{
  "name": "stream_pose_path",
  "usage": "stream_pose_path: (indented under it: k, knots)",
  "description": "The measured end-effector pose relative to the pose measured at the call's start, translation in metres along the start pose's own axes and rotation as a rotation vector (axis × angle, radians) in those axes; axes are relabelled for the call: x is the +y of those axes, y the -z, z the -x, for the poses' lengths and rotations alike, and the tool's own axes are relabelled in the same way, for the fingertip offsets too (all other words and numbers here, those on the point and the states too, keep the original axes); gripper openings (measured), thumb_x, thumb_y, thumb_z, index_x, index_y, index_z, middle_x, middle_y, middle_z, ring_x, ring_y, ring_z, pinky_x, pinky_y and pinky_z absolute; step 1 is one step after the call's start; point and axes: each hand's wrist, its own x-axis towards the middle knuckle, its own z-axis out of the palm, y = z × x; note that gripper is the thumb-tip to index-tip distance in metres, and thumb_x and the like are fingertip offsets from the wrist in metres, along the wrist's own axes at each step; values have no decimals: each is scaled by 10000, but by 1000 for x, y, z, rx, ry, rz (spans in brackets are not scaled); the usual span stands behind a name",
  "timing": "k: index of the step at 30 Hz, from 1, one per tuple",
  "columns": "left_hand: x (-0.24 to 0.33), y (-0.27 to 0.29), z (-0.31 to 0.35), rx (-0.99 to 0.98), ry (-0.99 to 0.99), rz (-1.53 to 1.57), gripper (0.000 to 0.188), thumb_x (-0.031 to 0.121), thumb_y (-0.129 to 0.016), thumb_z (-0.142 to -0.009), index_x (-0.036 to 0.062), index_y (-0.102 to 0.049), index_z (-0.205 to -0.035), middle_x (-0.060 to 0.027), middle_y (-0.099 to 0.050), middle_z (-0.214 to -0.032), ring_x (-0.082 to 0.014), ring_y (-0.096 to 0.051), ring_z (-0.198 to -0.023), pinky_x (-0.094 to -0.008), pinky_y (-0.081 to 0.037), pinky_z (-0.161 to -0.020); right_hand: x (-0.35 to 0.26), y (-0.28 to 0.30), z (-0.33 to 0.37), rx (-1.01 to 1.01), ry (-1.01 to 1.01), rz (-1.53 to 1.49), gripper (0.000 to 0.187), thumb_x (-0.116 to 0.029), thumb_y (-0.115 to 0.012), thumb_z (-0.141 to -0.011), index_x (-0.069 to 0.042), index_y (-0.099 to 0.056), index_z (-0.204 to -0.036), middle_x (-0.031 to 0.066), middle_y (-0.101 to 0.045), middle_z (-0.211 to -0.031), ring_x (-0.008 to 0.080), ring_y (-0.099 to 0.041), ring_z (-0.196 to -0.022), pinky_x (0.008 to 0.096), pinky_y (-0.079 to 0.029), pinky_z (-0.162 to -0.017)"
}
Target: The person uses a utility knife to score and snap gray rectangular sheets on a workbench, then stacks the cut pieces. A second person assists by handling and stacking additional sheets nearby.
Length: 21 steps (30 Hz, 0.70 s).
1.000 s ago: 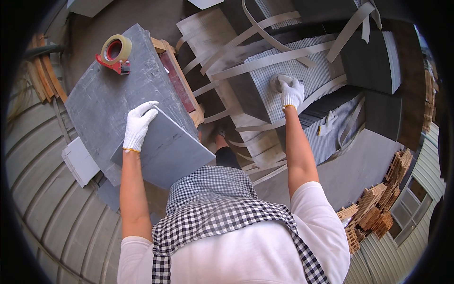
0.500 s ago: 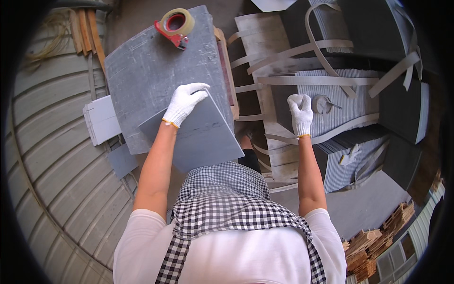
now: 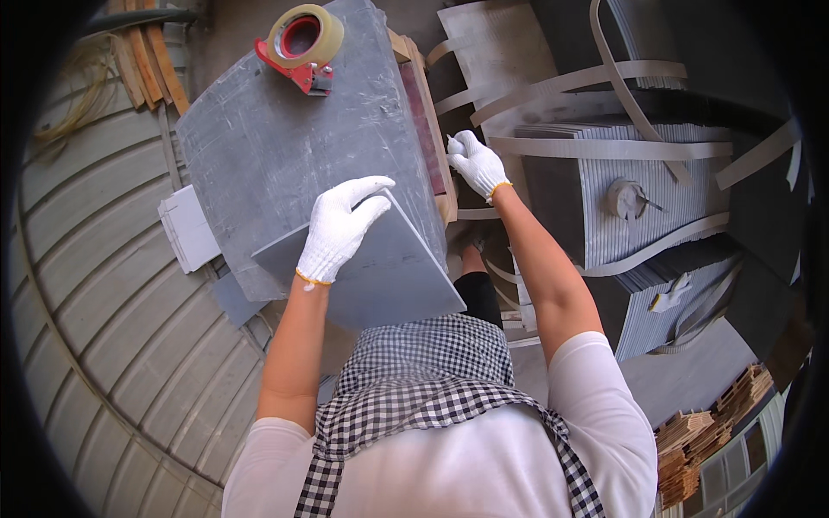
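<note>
My left hand (image 3: 337,229), in a white knit glove, grips the upper corner of a thin grey square panel (image 3: 371,272) between thumb and fingers. The panel is tilted, its lower part close to my checked apron. My right hand (image 3: 477,164), gloved the same way, is in the air just right of the grey-topped table (image 3: 302,147). Its fingers are closed in a pinch; what they hold, if anything, I cannot make out. A red tape dispenser (image 3: 302,39) with a clear roll lies at the table's far end.
At right, stacked dark panels (image 3: 656,160) carry loose pale straps (image 3: 604,148) and a small round container (image 3: 629,200) with a stick in it. White sheets (image 3: 190,226) stand left of the table. Broken wooden pieces (image 3: 695,432) lie at lower right, planks (image 3: 151,60) at upper left.
My right hand has moved left, from beside the round container on the stack to near the table's right edge. My left hand keeps its grip on the panel. The view has shifted slightly.
</note>
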Motion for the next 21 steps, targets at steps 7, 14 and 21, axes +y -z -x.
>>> stream_pose_path:
  k: [7, 14, 21]
  knots:
    - [10, -2, -6, -24, 47, -8, 302, 100, -738, -821, 50, -739, -1118, -126, -737, -1014, -236, -696, -929, -323, -528, -856, -48, 13, -8, 46, 199, -416, 295, -255, -641, -892, -169, -635, -1174, 98, -718, -1024, 260, -697, -936, 345, -532, -864]
    - [19, 0, -6, -31, 52, -69, 300, 41, -711, -811, 17, -734, -1109, -99, -723, -964, -196, -669, -894, -310, -518, -830, -18, 11, -63, 95, 78, -217, 369, -188, -654, -831, -127, -631, -1194, 111, -704, -1000, 251, -685, -894, 349, -534, -843]
    - [24, -1, -10, -30, 4, -188, 327, 24, -700, -755, -7, -730, -1079, -103, -703, -885, -215, -654, -832, -319, -510, -772, 71, -54, -125, -75, -90, 118, 251, -286, -657, -910, -179, -646, -1136, 141, -720, -1040, 364, -675, -994, 441, -518, -824]
